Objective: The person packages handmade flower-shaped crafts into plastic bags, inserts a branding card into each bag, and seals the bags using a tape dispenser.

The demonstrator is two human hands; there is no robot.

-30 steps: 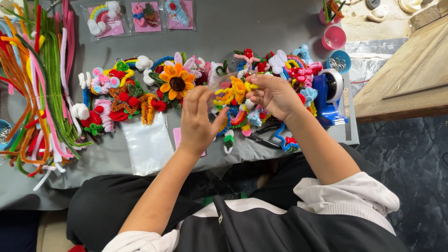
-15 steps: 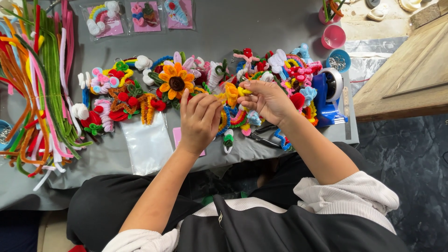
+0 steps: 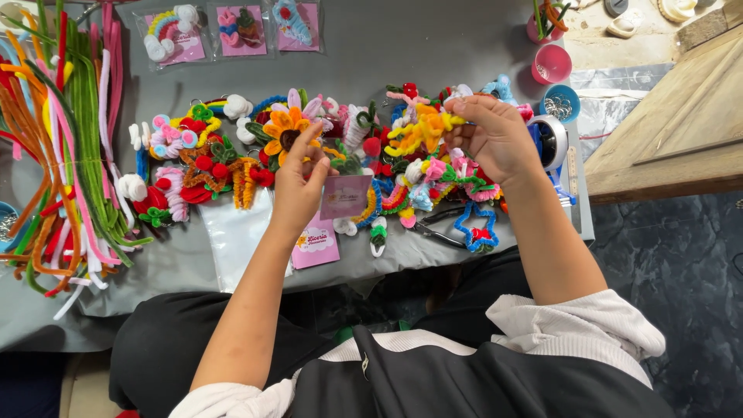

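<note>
Far left edge of the grey mat [image 3: 464,46]: loose bundle of pipe cleaners [image 3: 62,155], orange, green, pink, white, spilling over the near edge. Next along, a dense row of finished pipe-cleaner ornaments, with an orange sunflower [image 3: 285,133] mid-row. Left hand [image 3: 298,182] sits just below the sunflower, fingers pinched on a small pink card [image 3: 346,197], held flat above the mat. A second pink card [image 3: 316,246] lies on a clear plastic bag [image 3: 236,240] near the mat's front edge. Right hand [image 3: 495,135] is closed around a yellow-orange pipe-cleaner figure [image 3: 422,128], lifted over the ornament row, just right of and above the card. Black pliers [image 3: 437,224] and a blue star outline [image 3: 474,228] lie below it. Right edge is crowded: pink cup [image 3: 551,63], blue dish [image 3: 561,102], tape dispenser [image 3: 551,141]. Open room only on the far middle strip.
</note>
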